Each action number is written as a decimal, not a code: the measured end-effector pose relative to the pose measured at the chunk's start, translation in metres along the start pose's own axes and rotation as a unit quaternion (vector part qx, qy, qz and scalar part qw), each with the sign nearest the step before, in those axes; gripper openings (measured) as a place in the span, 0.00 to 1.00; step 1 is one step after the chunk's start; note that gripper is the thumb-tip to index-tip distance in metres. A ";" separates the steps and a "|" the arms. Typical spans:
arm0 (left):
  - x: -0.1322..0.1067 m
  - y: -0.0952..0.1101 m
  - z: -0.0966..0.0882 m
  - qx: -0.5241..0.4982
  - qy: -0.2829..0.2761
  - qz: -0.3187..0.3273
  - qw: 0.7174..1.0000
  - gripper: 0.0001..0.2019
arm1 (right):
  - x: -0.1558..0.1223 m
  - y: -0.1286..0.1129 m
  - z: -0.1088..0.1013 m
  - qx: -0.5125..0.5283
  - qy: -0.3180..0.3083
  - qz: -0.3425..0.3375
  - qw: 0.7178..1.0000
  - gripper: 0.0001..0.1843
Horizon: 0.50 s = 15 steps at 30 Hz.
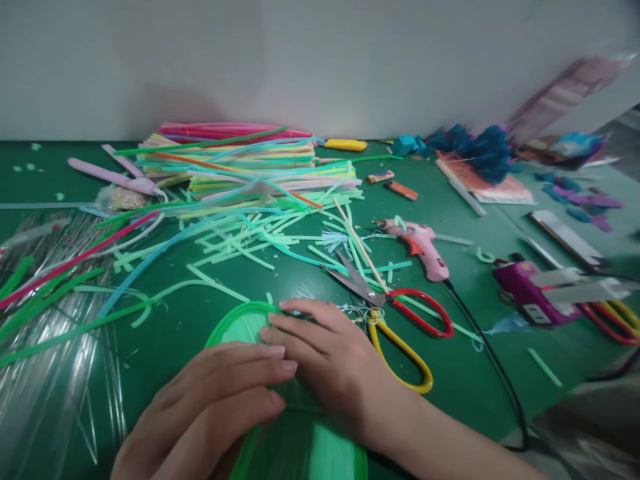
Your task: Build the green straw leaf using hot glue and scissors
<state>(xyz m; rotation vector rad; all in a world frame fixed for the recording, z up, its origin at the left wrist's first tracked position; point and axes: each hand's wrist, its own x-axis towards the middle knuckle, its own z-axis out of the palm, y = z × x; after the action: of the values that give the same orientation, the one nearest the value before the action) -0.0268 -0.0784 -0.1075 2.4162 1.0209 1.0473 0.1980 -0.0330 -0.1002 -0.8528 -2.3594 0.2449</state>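
Note:
Low in front of me is a long green piece (pixel 239 328) with a bright green fuzzy rim and a paler, ribbed inside; what it is, I cannot make out. My left hand (pixel 210 407) curves over its left side, fingers bent and close together. From the right, my right hand (pixel 330 363) lies across its upper edge with the fingers over the rim. Both thumbs are hidden. Just beyond the right hand lie scissors with a red and a yellow handle (pixel 420 313), blades apart. Pale green pipe cleaners (pixel 240 240) are scattered ahead of the hands.
Bundled coloured pipe cleaners (pixel 240 157) lie by the wall. A pink glue gun (pixel 423 247) with a black cord rests at right, near a purple device (pixel 530 293). Clear thin sticks (pixel 55 360) spread at left. Lilac tongs (pixel 113 173), dark blue tufts (pixel 480 150) and orange lighter (pixel 403 190) lie farther back.

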 end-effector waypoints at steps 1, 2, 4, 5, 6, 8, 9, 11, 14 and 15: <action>0.002 0.001 0.001 0.007 0.005 0.009 1.000 0.13 | 0.000 0.000 0.001 -0.001 0.002 0.002 1.000 0.16; 0.004 0.002 0.002 0.010 0.015 0.014 1.000 0.13 | -0.001 0.000 0.001 -0.003 0.004 0.003 1.000 0.16; 0.009 0.006 0.005 0.013 0.044 0.001 0.999 0.12 | -0.002 0.001 0.003 -0.002 0.008 0.007 1.000 0.15; 0.011 0.007 0.006 0.018 0.056 -0.011 0.998 0.13 | -0.002 0.001 0.004 0.001 0.009 0.008 1.000 0.15; 0.011 0.009 0.007 0.023 0.066 -0.022 0.997 0.14 | -0.003 0.001 0.004 0.004 0.009 0.007 1.000 0.15; 0.009 0.008 0.007 0.035 0.074 -0.032 0.996 0.15 | -0.003 0.001 0.005 0.009 0.010 0.007 1.000 0.15; 0.006 0.007 0.006 0.037 0.069 -0.029 0.997 0.16 | -0.004 0.002 0.006 0.009 0.010 0.008 1.000 0.14; -0.002 0.002 0.005 0.034 0.040 -0.001 0.999 0.18 | -0.005 0.002 0.007 0.008 0.016 0.009 1.000 0.14; -0.011 0.000 0.006 0.038 0.015 0.015 0.999 0.21 | -0.007 0.003 0.005 0.009 0.023 0.010 1.000 0.13; -0.013 0.002 0.008 0.043 0.023 0.004 0.999 0.21 | -0.007 0.003 0.003 0.009 0.023 0.011 1.000 0.13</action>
<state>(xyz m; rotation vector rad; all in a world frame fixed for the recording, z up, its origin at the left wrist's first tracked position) -0.0264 -0.0890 -0.1187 2.4758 1.0947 1.0875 0.2019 -0.0350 -0.1073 -0.8671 -2.3036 0.2526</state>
